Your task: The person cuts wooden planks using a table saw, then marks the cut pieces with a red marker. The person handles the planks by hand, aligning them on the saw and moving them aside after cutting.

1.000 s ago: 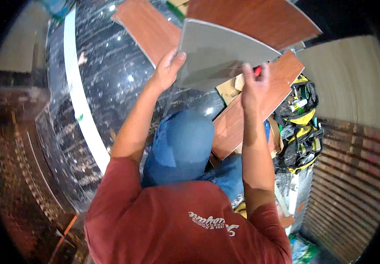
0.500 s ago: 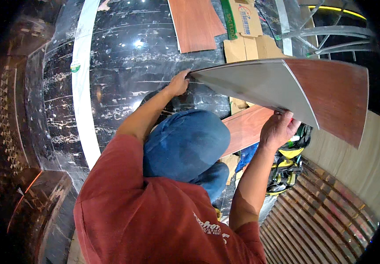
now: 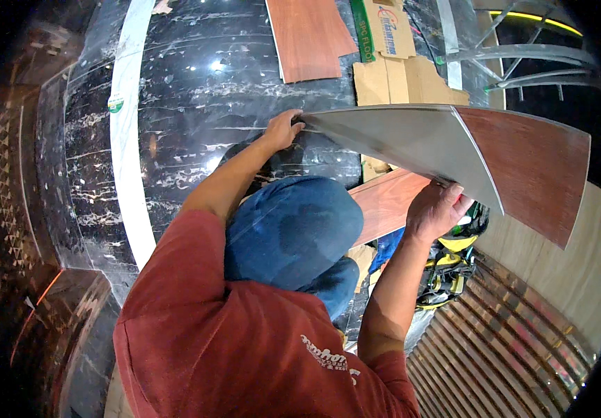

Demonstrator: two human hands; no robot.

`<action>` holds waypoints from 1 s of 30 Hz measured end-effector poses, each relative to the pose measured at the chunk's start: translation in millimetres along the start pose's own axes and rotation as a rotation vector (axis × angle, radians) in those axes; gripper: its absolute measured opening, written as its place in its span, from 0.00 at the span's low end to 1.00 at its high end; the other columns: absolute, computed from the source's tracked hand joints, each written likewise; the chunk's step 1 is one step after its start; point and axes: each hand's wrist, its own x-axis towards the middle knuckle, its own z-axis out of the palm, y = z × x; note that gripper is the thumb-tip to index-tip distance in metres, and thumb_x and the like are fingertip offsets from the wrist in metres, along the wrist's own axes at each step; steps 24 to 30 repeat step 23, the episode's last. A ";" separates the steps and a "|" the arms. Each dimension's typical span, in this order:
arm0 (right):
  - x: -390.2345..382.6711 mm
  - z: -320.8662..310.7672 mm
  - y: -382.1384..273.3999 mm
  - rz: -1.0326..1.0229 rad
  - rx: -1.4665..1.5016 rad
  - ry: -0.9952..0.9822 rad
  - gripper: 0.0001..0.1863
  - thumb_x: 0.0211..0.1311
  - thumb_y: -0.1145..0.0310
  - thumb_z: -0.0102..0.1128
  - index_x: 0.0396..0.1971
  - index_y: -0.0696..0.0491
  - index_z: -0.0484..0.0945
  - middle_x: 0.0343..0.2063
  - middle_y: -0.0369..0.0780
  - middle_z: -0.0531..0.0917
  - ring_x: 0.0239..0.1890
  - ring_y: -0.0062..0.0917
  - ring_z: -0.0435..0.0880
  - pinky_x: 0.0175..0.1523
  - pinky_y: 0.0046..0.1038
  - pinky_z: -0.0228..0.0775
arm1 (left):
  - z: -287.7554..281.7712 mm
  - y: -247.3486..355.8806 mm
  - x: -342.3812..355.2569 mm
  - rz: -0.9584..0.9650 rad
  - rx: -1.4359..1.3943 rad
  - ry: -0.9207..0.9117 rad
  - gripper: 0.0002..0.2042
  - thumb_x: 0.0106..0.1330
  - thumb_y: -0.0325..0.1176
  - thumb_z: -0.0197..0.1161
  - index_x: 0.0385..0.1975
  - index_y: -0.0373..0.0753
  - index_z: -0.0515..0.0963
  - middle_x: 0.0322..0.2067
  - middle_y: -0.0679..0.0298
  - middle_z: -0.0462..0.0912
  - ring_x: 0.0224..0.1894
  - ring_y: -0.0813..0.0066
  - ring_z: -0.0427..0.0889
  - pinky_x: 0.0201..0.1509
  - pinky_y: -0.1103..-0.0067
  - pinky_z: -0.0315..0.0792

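Observation:
Two floor planks are held together, raised and tilted above the dark floor. One shows its grey underside (image 3: 398,132); the other shows a reddish-brown wood-look face (image 3: 530,164) beyond the grey one's light end edge. My left hand (image 3: 283,130) is closed on their far left end. Lower on the right, my right hand (image 3: 437,210) pinches the near edge of the grey plank, thumb on top. Whether its fingers reach the reddish-brown plank too is hidden. Another reddish plank (image 3: 391,202) lies below, partly covered by the raised planks and my right hand.
Flattened cardboard (image 3: 412,80) and a loose reddish plank piece (image 3: 307,42) lie on the black marbled floor (image 3: 196,90). A black-and-yellow tool bag (image 3: 447,272) sits beside my right forearm. Slatted wood (image 3: 502,334) is at lower right, metal legs (image 3: 530,52) at upper right.
The right end of the held planks has dipped slightly toward me, and my right hand has moved down a little with it. My left hand stays nearly in place.

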 end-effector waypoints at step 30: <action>7.5 -8.0 -4.0 0.166 -0.004 0.070 0.13 0.65 0.72 0.59 0.48 0.54 0.72 0.42 0.35 0.78 0.45 0.20 0.76 0.52 0.25 0.67 | -23.6 40.2 35.0 0.066 0.388 -0.281 0.18 0.67 0.43 0.57 0.53 0.45 0.77 0.50 0.48 0.79 0.54 0.50 0.76 0.59 0.61 0.68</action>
